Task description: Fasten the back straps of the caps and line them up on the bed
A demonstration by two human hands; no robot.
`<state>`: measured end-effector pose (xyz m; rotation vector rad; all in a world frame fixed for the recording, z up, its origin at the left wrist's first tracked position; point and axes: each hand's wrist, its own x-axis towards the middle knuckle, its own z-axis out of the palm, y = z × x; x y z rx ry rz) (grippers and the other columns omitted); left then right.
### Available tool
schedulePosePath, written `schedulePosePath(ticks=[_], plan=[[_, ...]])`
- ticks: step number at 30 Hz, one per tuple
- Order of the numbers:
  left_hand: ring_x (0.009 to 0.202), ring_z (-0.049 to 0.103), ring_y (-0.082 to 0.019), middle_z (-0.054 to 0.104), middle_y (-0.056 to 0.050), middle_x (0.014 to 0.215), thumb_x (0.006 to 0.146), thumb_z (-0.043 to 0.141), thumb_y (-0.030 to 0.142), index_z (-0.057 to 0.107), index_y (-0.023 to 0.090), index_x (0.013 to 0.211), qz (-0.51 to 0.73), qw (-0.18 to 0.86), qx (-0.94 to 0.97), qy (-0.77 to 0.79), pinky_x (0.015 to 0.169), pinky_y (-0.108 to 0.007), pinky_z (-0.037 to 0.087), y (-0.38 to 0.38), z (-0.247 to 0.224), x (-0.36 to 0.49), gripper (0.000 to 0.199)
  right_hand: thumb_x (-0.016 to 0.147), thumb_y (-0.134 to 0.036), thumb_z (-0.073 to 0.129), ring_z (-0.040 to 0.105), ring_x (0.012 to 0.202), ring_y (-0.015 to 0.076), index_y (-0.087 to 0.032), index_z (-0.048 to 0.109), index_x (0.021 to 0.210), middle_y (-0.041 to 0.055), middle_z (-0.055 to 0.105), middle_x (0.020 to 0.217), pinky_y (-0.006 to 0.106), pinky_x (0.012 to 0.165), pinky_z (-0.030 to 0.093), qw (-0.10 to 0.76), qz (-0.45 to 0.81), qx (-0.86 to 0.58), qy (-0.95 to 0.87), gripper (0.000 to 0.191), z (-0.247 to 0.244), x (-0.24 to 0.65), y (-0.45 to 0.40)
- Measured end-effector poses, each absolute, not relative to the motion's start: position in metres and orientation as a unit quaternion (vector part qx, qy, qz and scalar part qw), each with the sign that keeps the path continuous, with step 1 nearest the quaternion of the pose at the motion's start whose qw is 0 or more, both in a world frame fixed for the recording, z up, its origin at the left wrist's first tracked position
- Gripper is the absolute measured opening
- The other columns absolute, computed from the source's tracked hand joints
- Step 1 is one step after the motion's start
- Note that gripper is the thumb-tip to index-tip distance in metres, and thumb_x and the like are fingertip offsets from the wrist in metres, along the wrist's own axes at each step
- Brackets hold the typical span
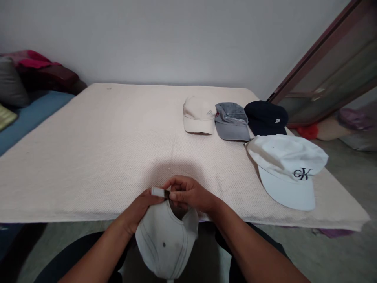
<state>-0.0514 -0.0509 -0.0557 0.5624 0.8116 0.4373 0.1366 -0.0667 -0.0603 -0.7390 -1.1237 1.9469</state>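
Observation:
A light grey-white cap point(165, 239) hangs at the near edge of the covered table, its back opening and strap turned up. My left hand point(144, 206) is closed on the left end of the strap point(158, 192). My right hand point(188, 192) pinches the strap beside its dark metal buckle point(167, 194), with the fingers curled. The brim of this cap is hidden from view.
On the pale textured table cover point(103, 157), a cream cap point(198, 114), a grey cap point(232, 121) and a navy cap point(265, 116) sit side by side at the back right. A large white cap point(288, 169) lies nearer at right. A grey cushion point(11, 84) is far left.

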Motion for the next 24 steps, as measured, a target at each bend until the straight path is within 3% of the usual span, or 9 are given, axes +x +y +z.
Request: schedulePosePath(ticks=[5, 11, 17, 20, 24], plan=[[0.064, 0.066, -0.022, 0.071, -0.010, 0.070, 0.071, 0.067, 0.027, 0.071, 0.012, 0.083, 0.235, 0.884, 0.207, 0.348, 0.066, -0.033, 0.050, -0.050, -0.057, -0.055, 0.020, 0.084, -0.037, 0.058, 0.054, 0.055, 0.0075, -0.016, 0.057, 0.101, -0.0005, 0.059, 0.071, 0.022, 0.054, 0.044, 0.356, 0.755, -0.332, -0.440, 0.027, -0.059, 0.147, -0.069], [0.062, 0.064, -0.018, 0.070, -0.008, 0.070, 0.066, 0.071, 0.021, 0.070, 0.012, 0.080, 0.248, 0.864, 0.232, 0.372, 0.063, -0.028, 0.049, -0.049, -0.054, -0.055, 0.016, 0.080, -0.028, 0.064, 0.043, 0.045, 0.0044, -0.016, 0.057, 0.098, -0.0040, 0.056, 0.061, 0.018, 0.045, 0.033, 0.379, 0.755, -0.329, -0.421, 0.022, -0.060, 0.145, -0.069], [0.062, 0.060, -0.013, 0.068, -0.001, 0.071, 0.068, 0.071, 0.018, 0.068, 0.018, 0.078, 0.223, 0.831, 0.310, 0.404, 0.060, -0.022, 0.042, -0.049, -0.056, -0.053, 0.009, 0.079, -0.029, 0.064, 0.037, 0.043, 0.0041, -0.016, 0.057, 0.098, -0.0063, 0.051, 0.057, 0.019, 0.042, 0.027, 0.406, 0.747, -0.311, -0.426, 0.024, -0.058, 0.137, -0.069], [0.064, 0.060, -0.015, 0.069, -0.002, 0.074, 0.069, 0.071, 0.020, 0.070, 0.019, 0.084, 0.207, 0.817, 0.341, 0.417, 0.062, -0.023, 0.042, -0.049, -0.056, -0.052, 0.015, 0.076, -0.031, 0.066, 0.035, 0.044, 0.0044, -0.015, 0.059, 0.093, -0.0078, 0.044, 0.054, 0.019, 0.042, 0.026, 0.392, 0.726, -0.343, -0.450, 0.025, -0.058, 0.135, -0.069], [0.081, 0.061, -0.019, 0.070, -0.006, 0.087, 0.068, 0.073, 0.021, 0.070, 0.019, 0.095, 0.202, 0.781, 0.442, 0.392, 0.073, -0.027, 0.044, -0.050, -0.054, -0.050, 0.027, 0.073, -0.029, 0.068, 0.039, 0.051, 0.0053, -0.015, 0.060, 0.087, -0.0047, 0.049, 0.060, 0.019, 0.046, 0.030, 0.360, 0.682, -0.397, -0.497, 0.021, -0.059, 0.134, -0.069]])
